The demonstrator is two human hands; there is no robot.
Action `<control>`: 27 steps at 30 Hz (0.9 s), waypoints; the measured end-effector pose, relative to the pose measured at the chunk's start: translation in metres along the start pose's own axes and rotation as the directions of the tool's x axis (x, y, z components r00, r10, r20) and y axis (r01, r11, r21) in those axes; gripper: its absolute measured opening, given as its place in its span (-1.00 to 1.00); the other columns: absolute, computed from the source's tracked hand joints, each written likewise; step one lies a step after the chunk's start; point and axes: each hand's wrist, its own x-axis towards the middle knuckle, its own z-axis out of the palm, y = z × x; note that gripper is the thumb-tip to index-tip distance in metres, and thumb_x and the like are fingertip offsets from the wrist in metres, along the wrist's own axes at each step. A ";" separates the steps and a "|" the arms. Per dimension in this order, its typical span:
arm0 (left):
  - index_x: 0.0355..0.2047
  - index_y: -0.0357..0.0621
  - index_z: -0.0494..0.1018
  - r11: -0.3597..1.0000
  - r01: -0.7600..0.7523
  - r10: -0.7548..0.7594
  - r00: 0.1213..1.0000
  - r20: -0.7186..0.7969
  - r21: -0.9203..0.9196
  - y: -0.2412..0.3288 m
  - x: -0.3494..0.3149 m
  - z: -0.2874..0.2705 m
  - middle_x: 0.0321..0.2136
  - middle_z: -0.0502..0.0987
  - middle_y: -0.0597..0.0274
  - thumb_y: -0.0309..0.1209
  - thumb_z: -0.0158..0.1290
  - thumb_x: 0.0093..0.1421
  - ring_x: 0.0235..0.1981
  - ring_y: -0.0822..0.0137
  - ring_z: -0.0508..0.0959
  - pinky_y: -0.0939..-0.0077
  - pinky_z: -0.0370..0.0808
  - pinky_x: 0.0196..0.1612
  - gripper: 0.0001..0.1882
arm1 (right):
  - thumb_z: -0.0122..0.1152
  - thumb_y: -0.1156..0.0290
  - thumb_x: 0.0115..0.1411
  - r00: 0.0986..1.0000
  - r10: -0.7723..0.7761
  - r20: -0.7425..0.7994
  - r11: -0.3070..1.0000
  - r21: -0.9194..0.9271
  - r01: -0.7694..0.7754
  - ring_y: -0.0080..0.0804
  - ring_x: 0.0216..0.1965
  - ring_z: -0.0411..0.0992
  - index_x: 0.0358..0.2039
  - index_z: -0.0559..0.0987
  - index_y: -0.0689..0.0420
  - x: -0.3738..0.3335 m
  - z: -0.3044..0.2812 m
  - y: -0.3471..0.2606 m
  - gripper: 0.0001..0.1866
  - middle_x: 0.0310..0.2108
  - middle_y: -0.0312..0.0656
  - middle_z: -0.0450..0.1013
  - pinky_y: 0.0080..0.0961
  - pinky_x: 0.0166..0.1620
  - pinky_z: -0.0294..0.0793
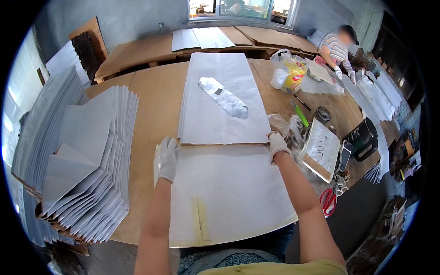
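Note:
A stack of white paper sheets [220, 126] with brown undersides lies in the middle of the table. On top rests a pale strip [233, 106] with one pointed end and a small dark patch. Nearer to me a broad white sheet [229, 188] lies flat, a yellowish taped mark near its front edge. My left hand [166, 159], in a white glove, rests at this sheet's left edge with fingers stretched forward. My gloved right hand [277, 147] has its fingers curled at the stack's near right corner, seemingly pinching it; the fingertips are partly hidden.
Folded white paper [87, 151] is piled high at the left. To the right lie red-handled scissors [328, 202], a white board [321, 149], a phone [345, 153], a dark mug [363, 140], a green cutter [301, 115] and a yellow bag [294, 75]. A co-worker [337, 48] handles paper at far right.

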 end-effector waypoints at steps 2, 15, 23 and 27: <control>0.31 -0.19 0.40 0.997 0.053 -0.054 0.998 -0.010 -0.053 -0.002 0.016 -0.007 0.04 0.56 0.29 -0.18 0.00 0.51 0.02 0.44 0.55 0.50 0.52 0.05 -0.51 | 0.05 -0.07 0.34 0.972 0.226 0.062 0.974 0.008 -0.227 0.12 0.25 0.44 0.20 0.55 0.19 0.008 0.007 -0.044 -0.36 0.21 0.18 0.48 -0.09 0.25 0.40; 0.24 -0.28 0.45 0.940 -0.246 0.218 0.966 0.137 0.235 -0.039 0.040 0.023 0.08 0.56 0.08 -0.34 0.15 0.41 0.05 0.31 0.59 0.42 0.51 0.15 -0.54 | 0.29 -0.02 0.36 0.938 0.302 0.170 0.926 0.183 -0.331 -0.27 -0.23 0.58 -0.03 0.68 0.26 0.038 -0.021 -0.021 -0.48 -0.21 -0.09 0.61 -0.34 -0.28 0.61; 0.17 -0.26 0.49 0.970 -0.237 0.239 0.971 -0.033 0.053 -0.044 0.009 0.012 0.00 0.60 0.13 -0.52 0.01 0.39 -0.06 0.33 0.61 0.39 0.53 0.10 -0.64 | 0.34 0.10 0.34 0.952 0.231 0.203 0.883 0.368 -0.292 -0.20 -0.26 0.59 -0.01 0.58 0.28 -0.014 -0.036 -0.030 -0.53 -0.16 -0.06 0.54 -0.26 -0.33 0.64; 0.13 -0.31 0.48 0.940 -0.156 0.106 0.979 -0.175 -0.302 -0.031 -0.009 0.002 0.04 0.60 0.06 -0.56 -0.07 0.44 0.00 0.28 0.64 0.40 0.58 0.11 -0.70 | 0.44 0.12 0.21 0.928 -0.280 -0.247 0.844 -0.523 0.116 -0.02 0.07 0.49 0.12 0.55 0.19 -0.092 -0.022 -0.092 -0.43 0.09 0.02 0.46 -0.08 0.09 0.54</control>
